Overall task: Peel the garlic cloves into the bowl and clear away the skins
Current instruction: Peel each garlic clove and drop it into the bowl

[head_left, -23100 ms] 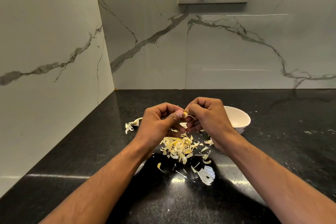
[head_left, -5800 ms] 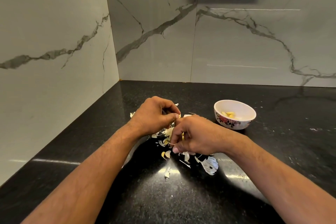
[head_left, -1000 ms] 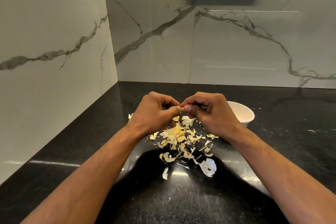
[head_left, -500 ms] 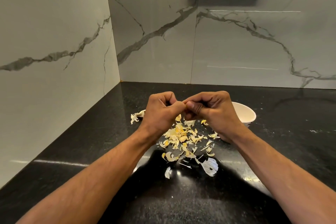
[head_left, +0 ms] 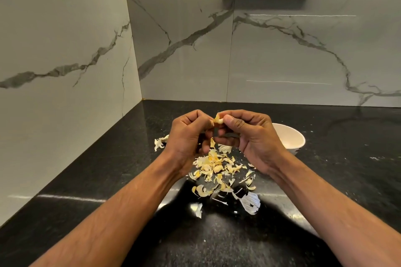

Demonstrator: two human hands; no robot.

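Head view: left hand [head_left: 188, 134] and right hand [head_left: 253, 136] are raised together above the skins [head_left: 217, 167], both pinching one garlic clove [head_left: 218, 119] between thumb and fingertips. Holding it over the heap probably lets the peelings drop in one place. The clove looks pale, smooth and small; a thin yellowish flake hangs below the fingers. The skins are papery, curled, cream-to-yellow shards on the glossy black speckled counter [head_left: 91, 182]. The white bowl [head_left: 290, 138] sits just behind the right hand, contents hidden.
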